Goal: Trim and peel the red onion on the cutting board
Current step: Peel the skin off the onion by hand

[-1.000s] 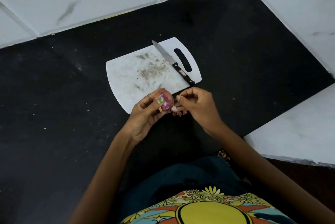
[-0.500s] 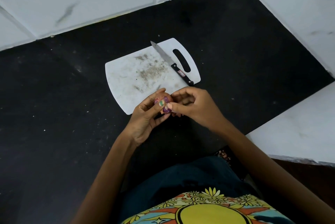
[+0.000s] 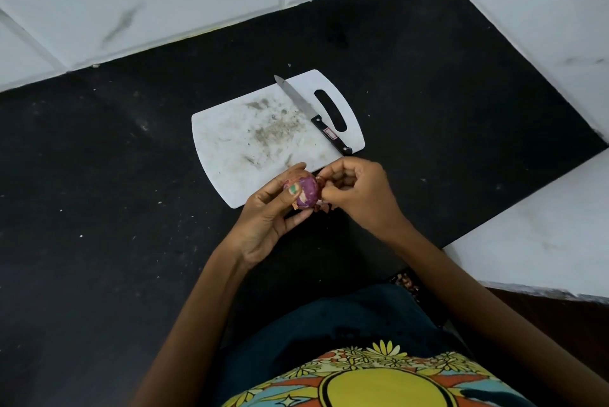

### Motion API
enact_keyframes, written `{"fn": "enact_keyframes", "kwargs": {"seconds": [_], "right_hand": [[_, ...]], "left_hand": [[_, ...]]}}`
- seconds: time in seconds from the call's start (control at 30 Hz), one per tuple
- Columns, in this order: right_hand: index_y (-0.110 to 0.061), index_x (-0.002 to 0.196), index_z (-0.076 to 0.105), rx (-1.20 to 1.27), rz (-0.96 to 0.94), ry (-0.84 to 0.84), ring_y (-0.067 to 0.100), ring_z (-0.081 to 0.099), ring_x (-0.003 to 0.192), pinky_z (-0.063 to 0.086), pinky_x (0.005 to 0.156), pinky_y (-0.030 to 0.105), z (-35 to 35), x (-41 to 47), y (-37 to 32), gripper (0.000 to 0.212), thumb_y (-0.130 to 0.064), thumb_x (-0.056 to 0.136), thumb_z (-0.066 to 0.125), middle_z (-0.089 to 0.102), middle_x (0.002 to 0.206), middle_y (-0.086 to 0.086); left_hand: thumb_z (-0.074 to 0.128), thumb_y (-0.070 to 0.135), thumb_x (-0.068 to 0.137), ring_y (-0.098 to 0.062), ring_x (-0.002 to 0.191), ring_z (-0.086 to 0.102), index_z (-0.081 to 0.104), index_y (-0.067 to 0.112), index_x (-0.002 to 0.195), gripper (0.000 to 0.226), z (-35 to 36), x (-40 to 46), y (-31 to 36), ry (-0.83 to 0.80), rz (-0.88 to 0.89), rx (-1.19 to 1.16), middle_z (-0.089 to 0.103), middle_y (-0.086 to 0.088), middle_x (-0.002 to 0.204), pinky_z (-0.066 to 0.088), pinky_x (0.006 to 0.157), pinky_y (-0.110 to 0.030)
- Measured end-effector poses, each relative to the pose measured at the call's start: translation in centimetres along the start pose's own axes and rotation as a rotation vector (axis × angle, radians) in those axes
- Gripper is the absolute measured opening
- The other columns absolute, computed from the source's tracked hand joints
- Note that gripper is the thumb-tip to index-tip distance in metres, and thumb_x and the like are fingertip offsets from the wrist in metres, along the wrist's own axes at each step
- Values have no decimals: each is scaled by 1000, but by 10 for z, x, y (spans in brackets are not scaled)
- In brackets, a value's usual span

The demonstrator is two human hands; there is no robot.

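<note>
The red onion (image 3: 308, 193) is not on the cutting board (image 3: 237, 146) now; it is held in the air just above the near edge of the board, over the dark bench (image 3: 99, 209). The left hand (image 3: 267, 219) is closed around it, thumb on top. The right hand (image 3: 357, 192) touches the onion's right side, and its fingertips (image 3: 324, 176) are pinched on a dry flap of skin.

The peeling seems well advanced: the visible side is smooth purple, and only some papery pieces hang at the bottom and at the right. The knife (image 3: 313, 113) lies unused on the board, near the handle slot.

I cannot see the ends of the onion, because the hands cover them, so I cannot say if the trimming is done.
</note>
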State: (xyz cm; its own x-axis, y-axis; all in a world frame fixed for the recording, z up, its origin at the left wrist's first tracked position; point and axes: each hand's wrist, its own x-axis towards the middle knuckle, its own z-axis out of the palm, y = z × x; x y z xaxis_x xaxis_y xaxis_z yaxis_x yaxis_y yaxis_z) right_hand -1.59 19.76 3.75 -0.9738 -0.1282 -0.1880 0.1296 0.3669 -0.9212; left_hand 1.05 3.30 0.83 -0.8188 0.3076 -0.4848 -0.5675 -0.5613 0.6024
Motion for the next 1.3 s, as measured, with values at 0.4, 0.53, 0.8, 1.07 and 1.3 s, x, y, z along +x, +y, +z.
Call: {"fn": "enact_keyframes", "kwargs": {"seconds": [0.4,0.53,0.8,1.07,1.3], "right_hand": [[-8,87,68,-143,158,47,9,69,64,59,68,28,-1,5,22,7,-7,82,64,70,75,1],[-8,90,71,-236,70,23,-17,57,67,42,62,1,-1,4,15,12,-14,88,61,58,85,-9],[-7,98,69,-9,0,-139,14,71,67,55,61,18,-12,0,-14,15,-14,84,70,73,81,9],[-7,94,69,-39,-4,-100,12,71,72,59,66,25,-10,1,-16,24,-14,73,80,73,84,3],[-2,85,70,-60,-47,-19,5,68,59,54,59,15,-10,2,-16,9,-3,76,72,72,72,8]], "left_hand": [[58,24,82,-19,109,59,58,22,128,47,3,-1,2,60,7,-64,61,-7,126,57,74,-20],[65,21,76,-17,97,63,58,28,127,52,2,-2,2,78,26,2,62,-6,118,57,71,-20],[74,16,63,-14,90,68,67,21,108,45,3,-2,4,136,154,273,70,-2,104,55,66,-18],[74,10,63,-8,89,68,66,20,110,48,6,-3,8,92,231,370,70,-1,105,52,67,-16],[76,17,61,-12,95,66,67,23,109,50,4,-2,7,75,229,387,70,3,109,52,68,-18]]}}
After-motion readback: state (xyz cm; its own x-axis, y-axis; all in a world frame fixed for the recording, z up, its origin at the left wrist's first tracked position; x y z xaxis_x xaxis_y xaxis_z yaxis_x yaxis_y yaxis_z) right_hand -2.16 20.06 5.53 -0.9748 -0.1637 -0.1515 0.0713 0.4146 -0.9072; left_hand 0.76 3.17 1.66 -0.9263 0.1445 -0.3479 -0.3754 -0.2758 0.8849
